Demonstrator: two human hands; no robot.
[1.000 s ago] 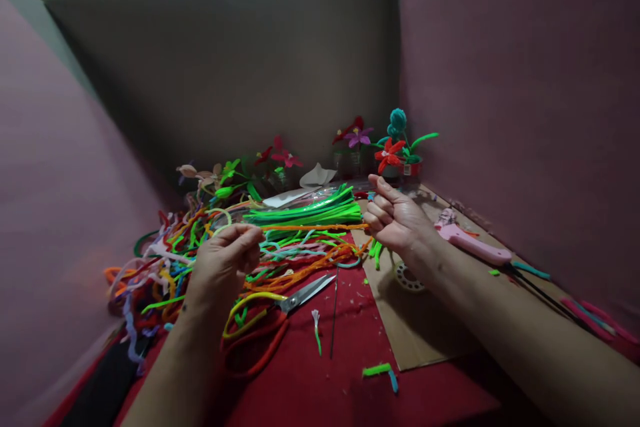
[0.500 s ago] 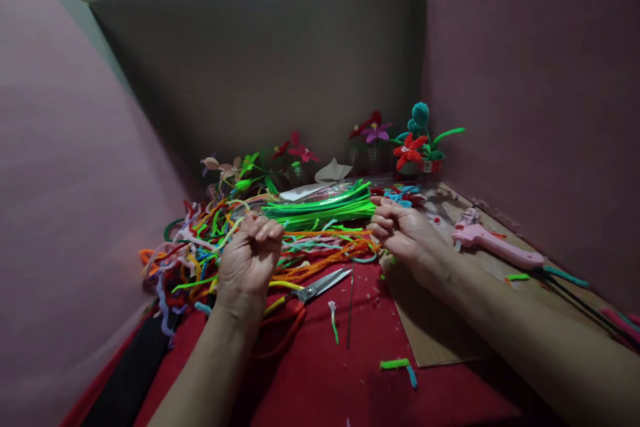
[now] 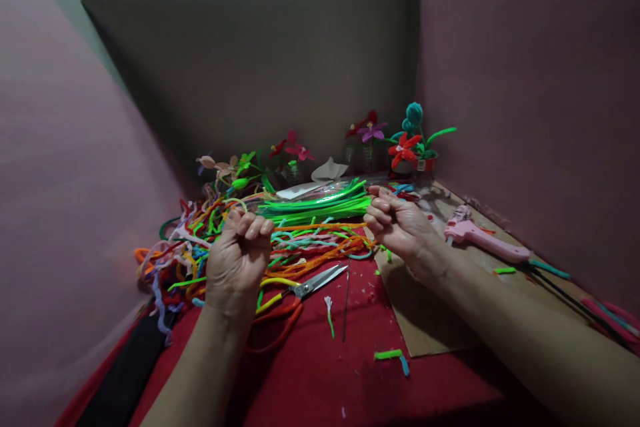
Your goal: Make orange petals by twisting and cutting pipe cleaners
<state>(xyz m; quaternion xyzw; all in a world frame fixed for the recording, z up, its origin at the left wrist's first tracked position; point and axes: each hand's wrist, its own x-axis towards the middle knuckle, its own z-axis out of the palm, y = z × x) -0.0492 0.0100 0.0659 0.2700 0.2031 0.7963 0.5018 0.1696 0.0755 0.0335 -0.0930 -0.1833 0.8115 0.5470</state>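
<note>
Both hands are raised over a red cloth (image 3: 320, 387), closed into fists. My left hand (image 3: 240, 257) and my right hand (image 3: 400, 227) each grip one end of an orange pipe cleaner (image 3: 320, 227) stretched straight between them. Under it and to the left sprawls a tangled pile of coloured pipe cleaners (image 3: 190, 253). A bundle of bright green pipe cleaners (image 3: 320, 203) lies just behind the hands.
Scissors (image 3: 315, 283) and a thin dark wire (image 3: 345, 310) lie on the cloth. A cardboard sheet (image 3: 430, 327) carries a pink glue gun (image 3: 483, 238). Pipe-cleaner flowers in pots (image 3: 413, 147) stand at the back corner. Short green and blue scraps (image 3: 393, 355) lie near me. Walls close in on three sides.
My left hand has turned from a loose pinch into a fist with the knuckles up. My right hand has curled shut. The view has shifted slightly left.
</note>
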